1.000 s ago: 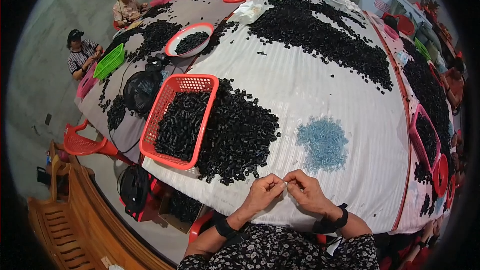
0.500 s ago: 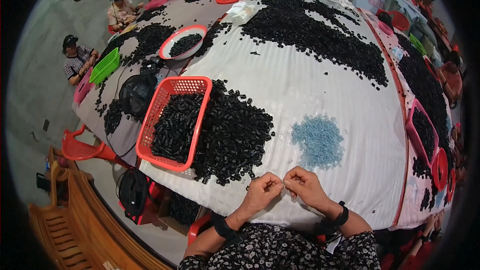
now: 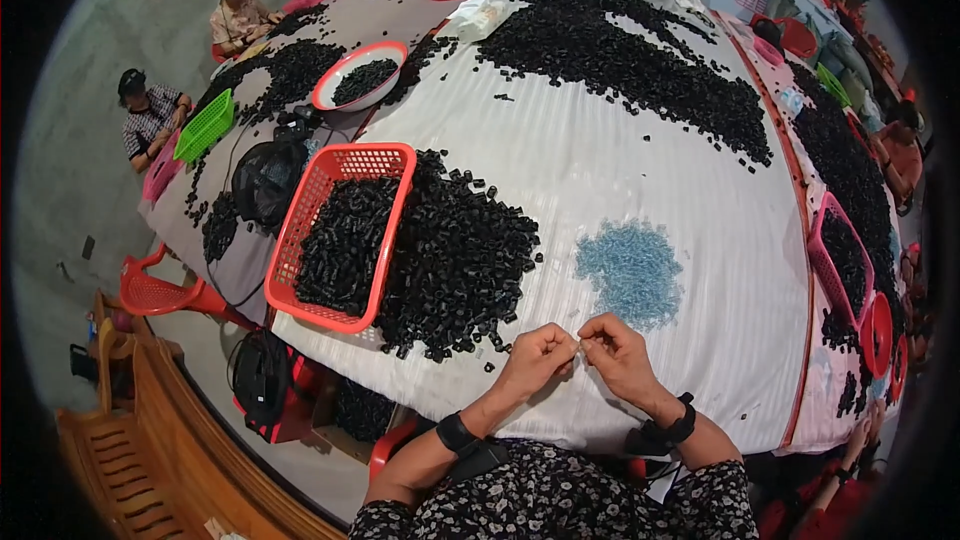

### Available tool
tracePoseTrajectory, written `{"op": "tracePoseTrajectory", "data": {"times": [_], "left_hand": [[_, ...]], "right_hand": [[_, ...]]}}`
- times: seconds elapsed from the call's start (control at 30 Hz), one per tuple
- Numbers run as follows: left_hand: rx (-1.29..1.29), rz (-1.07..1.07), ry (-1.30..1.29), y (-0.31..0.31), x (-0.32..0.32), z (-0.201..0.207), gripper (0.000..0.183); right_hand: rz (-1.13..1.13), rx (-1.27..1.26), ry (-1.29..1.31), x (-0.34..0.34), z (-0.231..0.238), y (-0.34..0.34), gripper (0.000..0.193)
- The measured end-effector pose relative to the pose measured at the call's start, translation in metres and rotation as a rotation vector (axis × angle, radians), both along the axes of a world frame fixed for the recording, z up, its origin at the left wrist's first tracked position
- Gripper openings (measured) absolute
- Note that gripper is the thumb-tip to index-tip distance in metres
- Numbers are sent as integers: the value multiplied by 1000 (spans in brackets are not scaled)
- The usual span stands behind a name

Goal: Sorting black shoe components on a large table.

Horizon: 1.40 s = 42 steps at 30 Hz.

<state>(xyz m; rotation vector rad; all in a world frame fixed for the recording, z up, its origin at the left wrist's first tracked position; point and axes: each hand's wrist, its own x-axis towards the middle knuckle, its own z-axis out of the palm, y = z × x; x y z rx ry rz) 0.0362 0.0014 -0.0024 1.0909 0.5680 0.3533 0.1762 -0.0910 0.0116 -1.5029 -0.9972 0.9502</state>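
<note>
Fingers (image 3: 556,342) over cloth (image 3: 520,165); grey wall (image 3: 100,70).

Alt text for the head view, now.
A person's left hand and right hand pinch close together above a white-covered table; anything held is too small to identify. Beyond them lies a pale blue pile; to the left, a loose black pile beside a red basket of black pieces.

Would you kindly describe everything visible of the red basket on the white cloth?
The red basket is rectangular, apparently plastic, with a smooth rim and perforated walls. It stands upright near the left edge of the white cloth, largely filled with small black pieces. A loose black heap lies against its right side; neither the left hand nor the right hand touches it.
</note>
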Motion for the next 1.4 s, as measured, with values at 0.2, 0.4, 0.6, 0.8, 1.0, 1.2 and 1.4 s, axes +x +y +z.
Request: {"op": "tracePoseTrajectory", "data": {"times": [0.2,0.4,0.6,0.8,1.0,1.2,1.4], "left_hand": [[-1,135,-39,-10,17,-9,15],[84,151,81,-8,23,-4,14],[-54,165,4,-3,16,-2,13],[-52,86,-45,-13,3,16,14],[-88,120,-73,-12,-11,11,14],[-104,183,-88,-12,-23,15,14],[-49,347,-52,6,-64,10,14]], "right_hand": [[-39,-3,26,9,-4,-6,12],[-90,-2,-211,14,-1,-6,11],[-135,164,-661,30,11,-5,10],[63,26,76,7,24,-3,8],[121,2,142,-6,27,-5,9],[122,6,177,-12,34,1,7],[165,120,-125,-3,52,20,6]]}}
